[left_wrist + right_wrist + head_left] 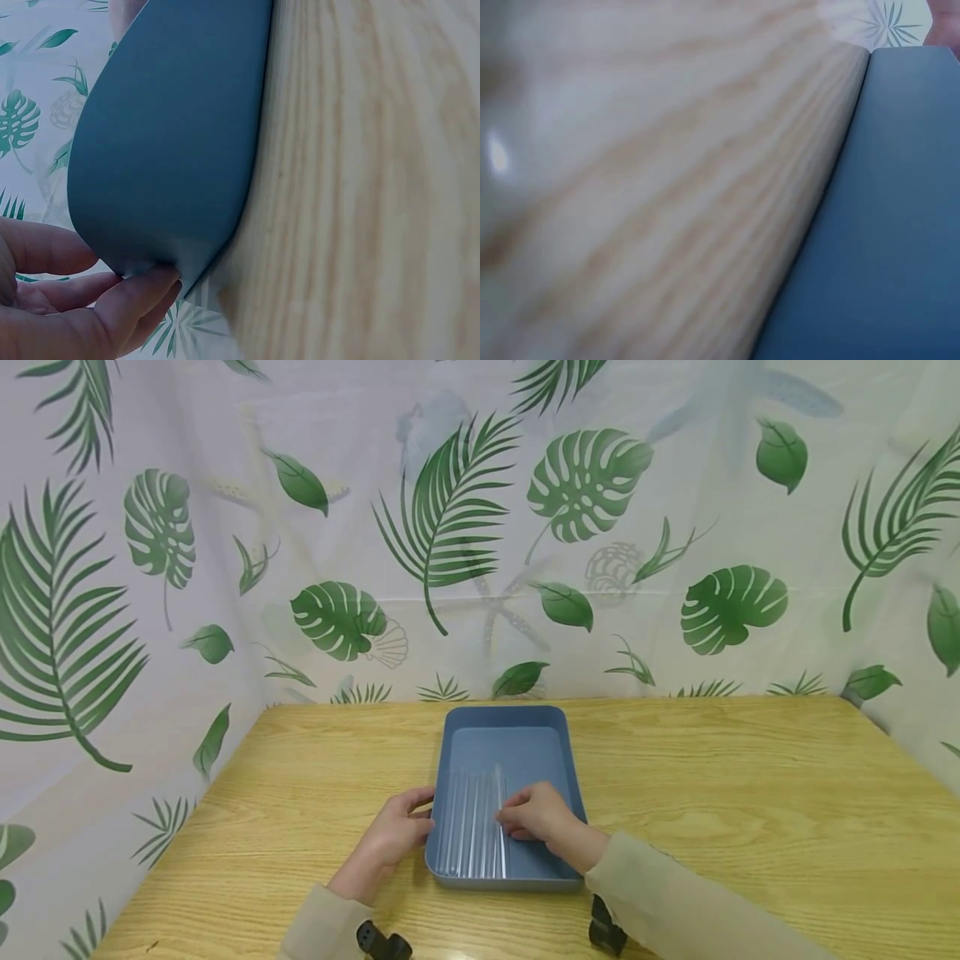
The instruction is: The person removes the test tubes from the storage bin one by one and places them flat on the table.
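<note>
A shallow blue tray (517, 743) stands lengthwise on the table. Several slender clear tubes (468, 827) lie side by side in its left half, running from near to far. My right hand (543, 814) reaches over the tray's right wall. Its thumb and fingertips pinch the rightmost clear tube (498, 777) around mid-length. Against the tray's left outer wall rests my left hand (397, 827), with fingertips (154, 281) touching the wall near a corner in the left wrist view. The right wrist view catches only the tray's outer wall (877, 225), not the right hand's fingers.
The tray sits on a light wood-grain table (720, 793). A white cloth (465, 635) printed with green leaves hangs along the table's back and sides. Black wrist devices (606, 927) are strapped below both beige sleeves (675, 893).
</note>
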Demonstrator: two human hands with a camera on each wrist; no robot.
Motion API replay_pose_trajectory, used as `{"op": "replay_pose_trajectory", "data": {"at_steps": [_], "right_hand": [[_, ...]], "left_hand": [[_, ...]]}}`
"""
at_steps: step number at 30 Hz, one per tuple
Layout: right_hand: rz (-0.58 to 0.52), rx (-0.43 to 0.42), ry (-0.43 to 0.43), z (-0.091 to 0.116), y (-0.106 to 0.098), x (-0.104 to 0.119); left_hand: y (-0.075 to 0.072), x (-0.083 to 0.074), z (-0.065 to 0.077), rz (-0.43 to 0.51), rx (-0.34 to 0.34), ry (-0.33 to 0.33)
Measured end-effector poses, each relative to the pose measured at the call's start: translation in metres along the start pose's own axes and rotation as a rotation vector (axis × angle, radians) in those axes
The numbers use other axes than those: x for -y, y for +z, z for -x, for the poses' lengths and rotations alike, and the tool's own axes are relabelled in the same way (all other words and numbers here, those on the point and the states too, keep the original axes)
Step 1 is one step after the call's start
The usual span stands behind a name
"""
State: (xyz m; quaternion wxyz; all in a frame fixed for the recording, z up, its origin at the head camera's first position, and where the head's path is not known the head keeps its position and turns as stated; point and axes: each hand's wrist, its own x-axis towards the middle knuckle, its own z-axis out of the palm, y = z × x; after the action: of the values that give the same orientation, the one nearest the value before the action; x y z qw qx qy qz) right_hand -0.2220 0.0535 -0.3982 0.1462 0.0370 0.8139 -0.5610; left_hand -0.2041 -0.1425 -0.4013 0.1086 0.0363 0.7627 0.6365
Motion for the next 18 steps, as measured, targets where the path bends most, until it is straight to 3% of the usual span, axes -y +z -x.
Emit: {"op": "replay_pose_trajectory", "data": {"at_steps": [18], "right_hand": [[-0.246,0.01,0.011,-0.0046,-0.0053,0.001]], "left_hand": [[0.0007,-0.0016,0.0011,-0.004,-0.006,-0.005]]}}
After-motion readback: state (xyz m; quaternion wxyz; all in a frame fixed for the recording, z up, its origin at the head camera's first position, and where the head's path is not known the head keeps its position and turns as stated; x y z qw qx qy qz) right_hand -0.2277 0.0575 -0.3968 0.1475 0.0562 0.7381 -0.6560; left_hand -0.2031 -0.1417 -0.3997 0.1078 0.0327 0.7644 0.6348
